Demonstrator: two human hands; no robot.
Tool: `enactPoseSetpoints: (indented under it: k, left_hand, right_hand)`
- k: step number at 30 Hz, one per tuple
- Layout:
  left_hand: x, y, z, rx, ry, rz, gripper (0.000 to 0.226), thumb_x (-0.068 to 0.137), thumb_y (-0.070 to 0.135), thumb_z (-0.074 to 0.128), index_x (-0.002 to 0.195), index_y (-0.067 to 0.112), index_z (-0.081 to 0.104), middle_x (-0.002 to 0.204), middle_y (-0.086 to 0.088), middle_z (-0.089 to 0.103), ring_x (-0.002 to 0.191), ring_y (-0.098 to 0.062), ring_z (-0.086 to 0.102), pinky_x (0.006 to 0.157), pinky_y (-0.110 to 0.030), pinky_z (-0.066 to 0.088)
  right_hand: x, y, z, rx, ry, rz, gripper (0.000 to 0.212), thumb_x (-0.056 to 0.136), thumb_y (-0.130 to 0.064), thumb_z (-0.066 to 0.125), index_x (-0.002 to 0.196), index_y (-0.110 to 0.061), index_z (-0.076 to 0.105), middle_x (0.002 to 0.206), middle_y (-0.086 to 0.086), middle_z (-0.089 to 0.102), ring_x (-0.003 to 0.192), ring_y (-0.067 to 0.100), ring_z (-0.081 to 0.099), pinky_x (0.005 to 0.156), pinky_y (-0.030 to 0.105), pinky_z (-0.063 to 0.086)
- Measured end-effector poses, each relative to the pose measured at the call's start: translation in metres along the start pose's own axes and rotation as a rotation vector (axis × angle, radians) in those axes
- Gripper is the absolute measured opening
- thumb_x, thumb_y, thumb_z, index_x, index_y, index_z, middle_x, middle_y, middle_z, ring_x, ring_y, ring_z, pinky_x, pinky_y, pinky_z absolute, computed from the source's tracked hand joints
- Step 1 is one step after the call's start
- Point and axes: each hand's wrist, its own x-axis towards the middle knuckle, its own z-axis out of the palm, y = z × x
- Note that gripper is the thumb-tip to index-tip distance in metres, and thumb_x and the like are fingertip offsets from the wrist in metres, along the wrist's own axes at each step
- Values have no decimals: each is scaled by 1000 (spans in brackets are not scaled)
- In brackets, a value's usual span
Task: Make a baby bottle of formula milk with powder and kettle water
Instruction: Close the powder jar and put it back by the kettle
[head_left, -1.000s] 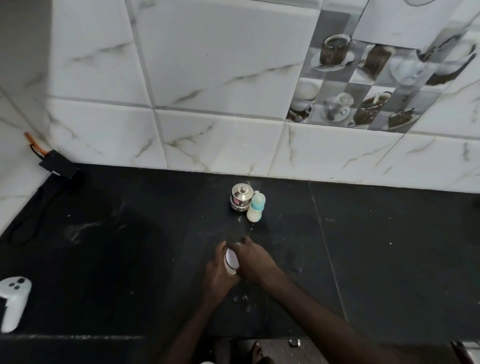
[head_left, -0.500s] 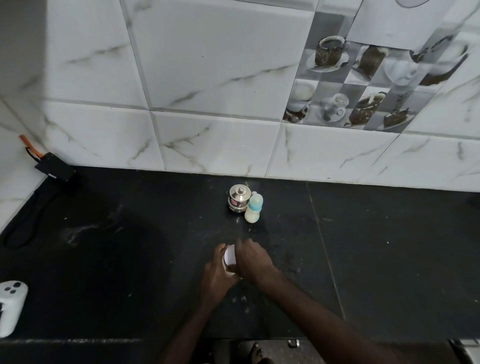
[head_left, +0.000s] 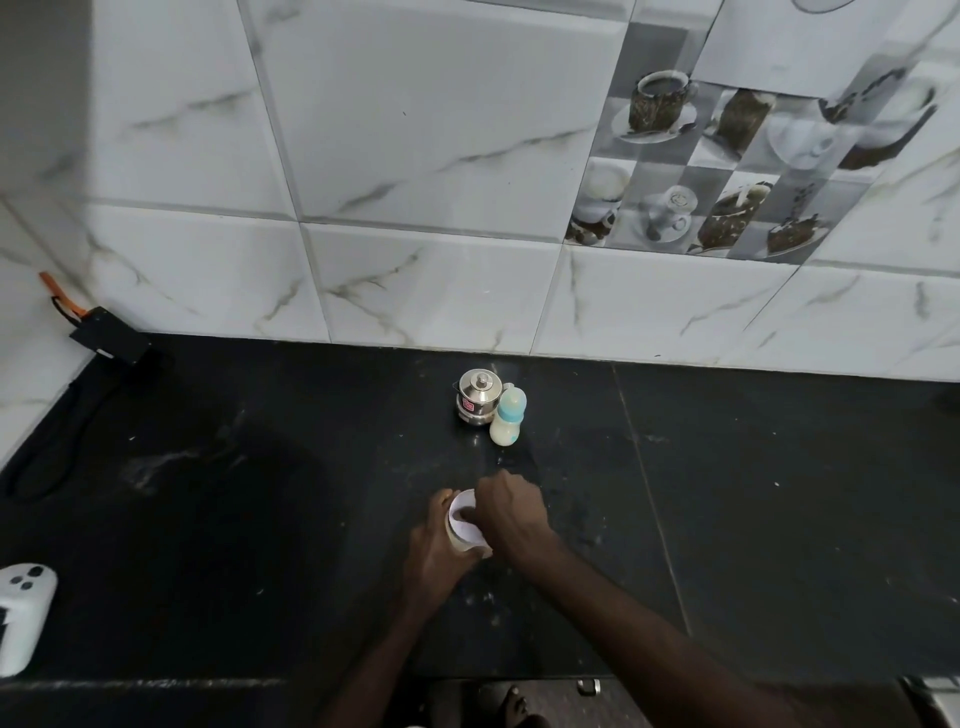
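Powder tub (head_left: 464, 525), small and white-lidded, stands at 6 o'clock on the black worktop (head_left: 779, 519); the left hand (head_left: 434, 556) is wrapped around its side and the right hand (head_left: 511, 512) presses fingers on the lid, so I judge it light, stiff and a bit slippery, best held low on the wall. At 12 o'clock from it, well apart, the baby bottle (head_left: 508, 415) with milky content touches the small steel kettle (head_left: 478, 397); nothing stands between, while a white controller (head_left: 23, 618) lies far at 9 o'clock.

right hand (head_left: 511, 512) | shifted up over the white lid (head_left: 465, 517), thumb now apparently pressed on it | left hand (head_left: 439, 551) grip on container looks lower
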Motion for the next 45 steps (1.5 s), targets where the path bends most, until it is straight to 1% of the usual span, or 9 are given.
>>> enactPoseSetpoints:
  k: [5,8,13,16,21,24,28,35,45]
  left_hand:
    - [-8,-6,0,11,49,39,99,73,39,89,153,31,31,139,3,58,128,-21,59,101,-32,48]
    - [-6,-4,-1,20,43,37,97,76,41,86,155,33,29,140,3,58,130,-22,58,97,-27,44]
    - [-6,-5,-2,12,30,23,103,76,42,85,158,33,22,145,-3,57,130,-24,58,106,-38,49]
    - [-1,0,-2,53,-10,7,106,78,43,84,160,35,17,149,-2,52,134,-23,55,110,-35,45]
    - [8,7,-9,-8,39,74,109,74,40,87,159,35,20,152,0,50,136,-20,52,108,-33,43]
    - [24,22,-19,-50,167,82,109,70,44,88,157,34,24,152,-3,49,137,-27,50,107,-39,45]
    - [55,52,-32,-100,284,124,104,72,46,88,155,26,30,148,-9,52,135,-32,50,103,-39,46]
    - [106,67,-35,-84,338,153,106,71,46,88,155,20,30,154,-6,46,139,-29,48,105,-39,45]
    - [131,56,-27,-19,337,174,105,72,49,86,156,20,29,155,-3,44,139,-26,48,105,-39,46]
  right_hand:
    - [1,3,9,-19,-53,-191,71,88,-28,76,150,-22,42,135,17,56,118,35,62,92,44,55]
    - [6,-2,20,-144,50,-247,49,91,-23,67,138,-19,54,124,14,64,111,33,65,87,42,56]
    - [4,-13,22,-154,59,-158,45,93,-33,66,130,-10,58,119,15,67,106,31,65,89,41,57]
    - [6,-11,22,-62,20,-106,33,100,-26,57,126,-7,62,123,14,67,113,31,65,96,40,54]
    - [9,9,12,250,-4,-10,71,91,-43,71,146,-7,45,139,13,60,127,30,58,101,36,47]
    - [18,24,9,349,131,41,68,84,-49,73,136,-12,48,130,13,63,116,32,63,86,38,50]
    - [46,45,-17,444,329,142,49,84,-31,63,128,-18,46,121,14,63,104,38,65,82,44,55]
    - [114,61,-48,427,353,42,98,75,-4,76,158,-18,25,152,16,41,129,38,54,101,45,50]
    - [145,62,-38,375,260,25,70,81,-4,68,144,-19,42,131,19,56,118,41,59,92,43,52]
